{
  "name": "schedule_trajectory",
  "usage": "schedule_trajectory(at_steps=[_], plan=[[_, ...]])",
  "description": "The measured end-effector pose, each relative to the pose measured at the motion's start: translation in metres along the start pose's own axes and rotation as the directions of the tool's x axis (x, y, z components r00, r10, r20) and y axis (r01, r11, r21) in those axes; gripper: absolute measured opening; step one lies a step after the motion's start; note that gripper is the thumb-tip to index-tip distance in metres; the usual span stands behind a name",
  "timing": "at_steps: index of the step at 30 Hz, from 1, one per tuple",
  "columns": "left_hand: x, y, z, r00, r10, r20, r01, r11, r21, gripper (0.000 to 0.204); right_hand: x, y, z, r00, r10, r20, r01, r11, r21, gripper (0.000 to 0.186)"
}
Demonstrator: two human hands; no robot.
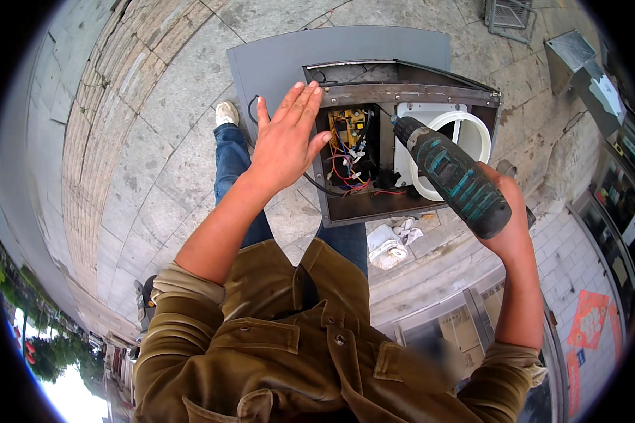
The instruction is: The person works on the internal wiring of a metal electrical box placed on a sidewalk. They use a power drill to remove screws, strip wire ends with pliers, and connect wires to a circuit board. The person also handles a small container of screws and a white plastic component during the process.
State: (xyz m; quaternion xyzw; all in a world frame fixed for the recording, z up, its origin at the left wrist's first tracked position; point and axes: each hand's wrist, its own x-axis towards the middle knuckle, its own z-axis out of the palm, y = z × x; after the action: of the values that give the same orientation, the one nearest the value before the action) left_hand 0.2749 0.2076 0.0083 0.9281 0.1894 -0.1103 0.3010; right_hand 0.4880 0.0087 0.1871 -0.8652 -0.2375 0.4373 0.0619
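Observation:
My right hand (508,218) is wrapped round a black and teal cordless drill (448,169). Its chuck points up and left, over the inside of an opened metal appliance housing (395,95). Whether the bit touches anything is hard to see. With fingers stretched out, my left hand (288,137) lies at the housing's left edge, near its upper corner. Inside sit a yellow circuit board (349,130) with red, blue and white wires (353,162), and a white plastic ring (481,134) partly hidden behind the drill.
A grey panel (275,53) lies under the housing on the paving. A black cable (321,187) runs from its left side. Below it are a white plastic container (386,247) and crumpled tissue (407,229). Metal sheet pieces (575,56) lie at the upper right.

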Motion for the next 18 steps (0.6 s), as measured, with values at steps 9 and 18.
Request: schedule_trajectory(at_steps=[9,18], plan=[[-0.002,-0.002,0.001,1.0,-0.004,0.002,0.004,0.999,-0.035,0.069,0.007,-0.014,-0.007,0.999,-0.046,0.001,0.046,0.989,-0.141,0.032],[-0.005,-0.011,-0.011,0.999,0.036,0.004,-0.035,0.988,-0.148,0.063,-0.009,-0.01,-0.005,0.992,-0.108,-0.059,0.1,0.987,-0.124,0.031]])
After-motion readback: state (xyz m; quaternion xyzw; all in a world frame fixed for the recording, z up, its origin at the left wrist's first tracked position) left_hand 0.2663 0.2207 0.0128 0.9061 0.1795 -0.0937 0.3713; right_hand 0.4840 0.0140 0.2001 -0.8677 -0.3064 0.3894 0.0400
